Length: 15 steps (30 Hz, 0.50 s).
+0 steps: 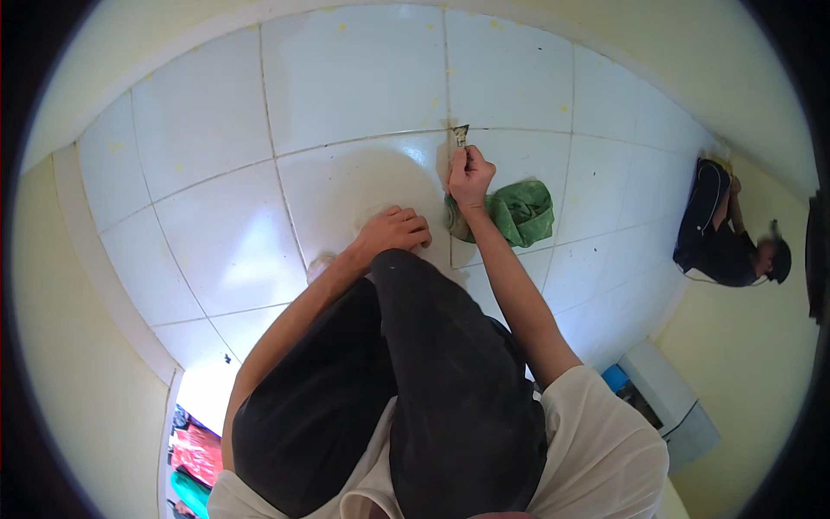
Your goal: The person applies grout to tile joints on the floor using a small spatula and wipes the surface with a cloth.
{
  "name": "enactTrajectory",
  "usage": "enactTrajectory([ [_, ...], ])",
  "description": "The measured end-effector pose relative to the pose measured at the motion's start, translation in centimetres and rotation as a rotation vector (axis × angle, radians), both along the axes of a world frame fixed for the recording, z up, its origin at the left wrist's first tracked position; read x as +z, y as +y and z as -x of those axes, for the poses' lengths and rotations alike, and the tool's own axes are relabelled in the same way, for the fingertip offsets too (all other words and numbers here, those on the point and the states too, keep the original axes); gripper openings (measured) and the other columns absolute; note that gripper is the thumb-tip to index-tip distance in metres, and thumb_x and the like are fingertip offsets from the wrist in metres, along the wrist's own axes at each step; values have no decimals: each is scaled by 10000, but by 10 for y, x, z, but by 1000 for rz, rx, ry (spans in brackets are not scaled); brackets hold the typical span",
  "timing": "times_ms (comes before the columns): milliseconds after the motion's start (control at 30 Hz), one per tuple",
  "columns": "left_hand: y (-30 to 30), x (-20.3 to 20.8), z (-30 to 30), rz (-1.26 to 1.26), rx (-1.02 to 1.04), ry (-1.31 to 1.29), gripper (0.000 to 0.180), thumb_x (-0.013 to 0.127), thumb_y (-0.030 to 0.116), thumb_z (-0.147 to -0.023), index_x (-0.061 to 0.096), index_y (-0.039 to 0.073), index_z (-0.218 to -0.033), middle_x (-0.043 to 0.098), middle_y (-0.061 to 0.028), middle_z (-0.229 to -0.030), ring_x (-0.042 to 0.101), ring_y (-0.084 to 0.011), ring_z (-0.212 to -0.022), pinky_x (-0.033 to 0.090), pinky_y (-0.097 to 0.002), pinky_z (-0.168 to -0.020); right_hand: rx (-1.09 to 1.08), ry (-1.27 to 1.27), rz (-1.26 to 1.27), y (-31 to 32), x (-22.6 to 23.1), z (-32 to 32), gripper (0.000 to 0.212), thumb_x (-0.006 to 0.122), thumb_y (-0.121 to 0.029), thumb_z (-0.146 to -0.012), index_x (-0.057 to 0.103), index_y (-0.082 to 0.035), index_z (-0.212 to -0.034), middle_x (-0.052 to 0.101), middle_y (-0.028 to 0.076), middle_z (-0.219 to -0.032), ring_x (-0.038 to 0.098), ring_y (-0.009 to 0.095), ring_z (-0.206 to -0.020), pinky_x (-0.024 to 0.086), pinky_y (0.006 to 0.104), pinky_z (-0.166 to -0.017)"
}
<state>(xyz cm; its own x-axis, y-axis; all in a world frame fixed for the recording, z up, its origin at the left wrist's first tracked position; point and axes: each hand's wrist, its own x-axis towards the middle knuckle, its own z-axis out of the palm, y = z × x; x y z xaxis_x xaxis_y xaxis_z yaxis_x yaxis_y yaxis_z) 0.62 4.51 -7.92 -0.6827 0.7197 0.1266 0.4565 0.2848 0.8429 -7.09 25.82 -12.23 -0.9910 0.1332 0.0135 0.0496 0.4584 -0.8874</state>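
Observation:
In my right hand (471,177) is a small scraper (461,136), pinched between thumb and fingers. Its dark, flared blade meets the floor at a grout joint where tiles come together. My left hand (398,230) is low in front of my knees, its fingers curled downward. A pale, translucent thing (370,214) shows partly beside and beneath that hand; its kind is hidden. Just right of my right wrist lies a crumpled green cloth (523,213) on the white floor tiles (354,73).
Yellow specks dot the tiles. At the far right another person (724,227) in dark clothes sits low by the wall. A grey-white cabinet-like box (661,385) with a blue item stands at lower right. Red plastic (197,454) and green material lie beyond an opening at lower left.

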Motion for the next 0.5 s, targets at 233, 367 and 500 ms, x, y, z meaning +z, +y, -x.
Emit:
enactTrajectory([
  [233, 14, 0, -18, -20, 274, -165, 156, 670, 235, -823, 650, 164, -961, 615, -8, -991, 598, -231, -983, 468, -379, -878, 31, -86, -94, 5, -6, -3, 361, 601, -120, -997, 466, -44, -671, 473, 28, -462, 502, 121, -395, 379, 299, -424],
  [367, 19, 1, -20, -24, 346, -237, 208, 681, 211, -814, 668, 145, -1011, 643, -16, -1000, 614, -233, -971, 476, -380, -871, 48, -119, -17, 6, -1, -1, 365, 598, -128, -1002, 470, -49, -670, 494, 34, -465, 529, 129, -401, 388, 304, -426],
  [500, 8, 9, -5, -386, 453, -1149, 222, 618, 288, -1000, 704, 96, -1070, 702, -60, -1108, 643, -206, -1043, 484, -397, -951, 91, -113, -20, 3, 8, 2, 368, 599, -129, -1009, 476, -52, -671, 518, 36, -466, 555, 127, -407, 398, 301, -420],
])
